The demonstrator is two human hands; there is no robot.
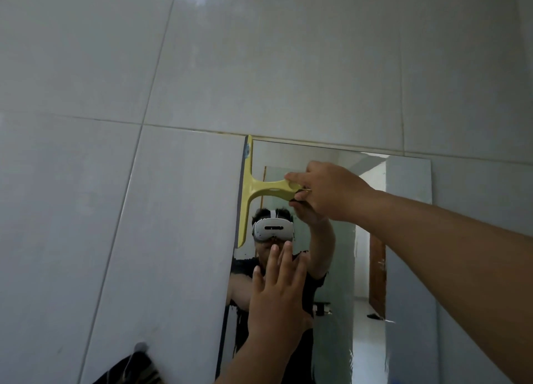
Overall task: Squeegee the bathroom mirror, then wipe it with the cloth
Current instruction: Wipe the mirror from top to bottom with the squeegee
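Holding the yellow squeegee (250, 188) by its handle in the right hand (326, 192), grip closed around it, blade lying upright along the mirror's (403, 239) top-left edge. Pressing the left hand (277, 294) flat on the glass lower down, fingers spread wide, holding nothing. Hanging from a wall hook at bottom left, a dark cloth (135, 369).

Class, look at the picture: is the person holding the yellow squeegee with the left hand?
No, the right hand grips the squeegee handle; the left hand is open, flat.
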